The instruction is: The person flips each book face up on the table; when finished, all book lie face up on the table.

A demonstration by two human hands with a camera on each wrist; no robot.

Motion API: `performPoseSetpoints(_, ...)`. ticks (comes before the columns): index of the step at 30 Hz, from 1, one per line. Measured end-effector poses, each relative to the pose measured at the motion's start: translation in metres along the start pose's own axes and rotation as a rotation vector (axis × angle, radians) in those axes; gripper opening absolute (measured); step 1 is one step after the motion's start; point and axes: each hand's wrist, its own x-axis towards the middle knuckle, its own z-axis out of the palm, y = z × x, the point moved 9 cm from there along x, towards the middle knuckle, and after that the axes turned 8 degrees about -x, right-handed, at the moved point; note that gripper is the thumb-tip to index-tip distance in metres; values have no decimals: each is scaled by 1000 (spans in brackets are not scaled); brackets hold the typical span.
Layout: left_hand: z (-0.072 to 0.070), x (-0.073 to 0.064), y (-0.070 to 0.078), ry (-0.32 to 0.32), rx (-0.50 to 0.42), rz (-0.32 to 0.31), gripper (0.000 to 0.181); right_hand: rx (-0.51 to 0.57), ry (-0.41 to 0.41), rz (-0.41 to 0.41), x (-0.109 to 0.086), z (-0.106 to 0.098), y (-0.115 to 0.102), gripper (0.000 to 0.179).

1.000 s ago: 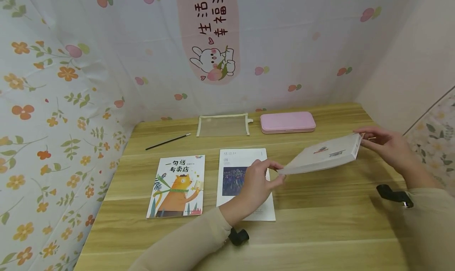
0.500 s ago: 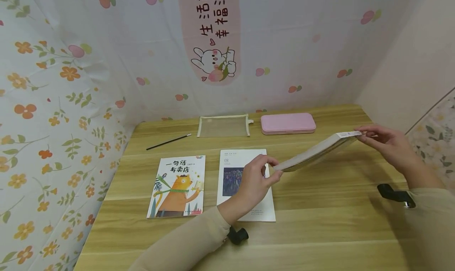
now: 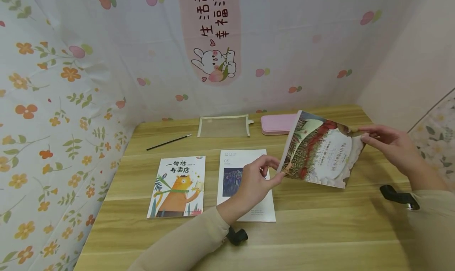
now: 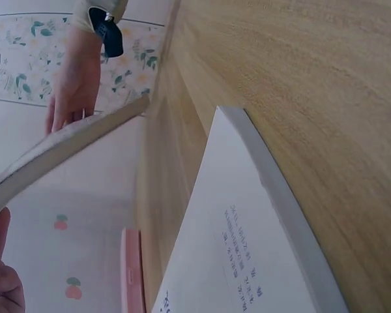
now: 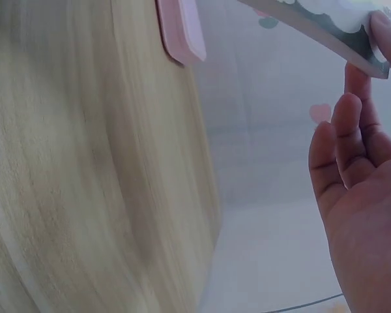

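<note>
Both hands hold one book (image 3: 320, 150) in the air above the right part of the table, its colourful red, green and white cover tilted toward the head camera. My left hand (image 3: 256, 178) pinches its left edge between thumb and fingers. At the opposite edge, my right hand (image 3: 394, 148) pinches a corner. In the left wrist view the page block of the book (image 4: 65, 153) shows side-on, bowed slightly. The right wrist view shows thumb and fingertips on the corner of the book (image 5: 358, 42). Under my left hand lies a white book (image 3: 231, 158) with a dark blue picture, partly covered.
A picture book with an orange cat (image 3: 179, 188) lies to the left. Behind are a black pencil (image 3: 168, 142), a mesh zip pouch (image 3: 223, 127) and a pink pencil case (image 3: 277, 124), partly hidden by the held book. A patterned cloth (image 3: 160, 57) hangs along the table's back edge.
The held book has turned over between the hands: a plain white side with a barcode showed first, then its edge, now the colourful cover. Both hands stay nearly in place.
</note>
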Motion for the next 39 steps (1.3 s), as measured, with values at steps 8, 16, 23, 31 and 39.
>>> performPoseSetpoints(8, 10, -2, -8, -56, 68, -26, 22, -120, -95, 43, 0, 9, 9, 36)
performPoseSetpoints(16, 19, -8, -25, -111, 139, -131, 21, -198, -265, -123, -5, 31, 12, 52)
performPoseSetpoints(23, 35, -15, -42, -234, 162, -275, 24, -242, -251, -179, -1, 39, 21, 53)
performPoseSetpoints(31, 47, -22, -59, -282, 156, -403, 26, -291, -301, -230, 0, 54, 23, 47)
performPoseSetpoints(39, 54, -28, -61, -327, 189, -399, 26, -301, -346, -283, 4, 65, 21, 45)
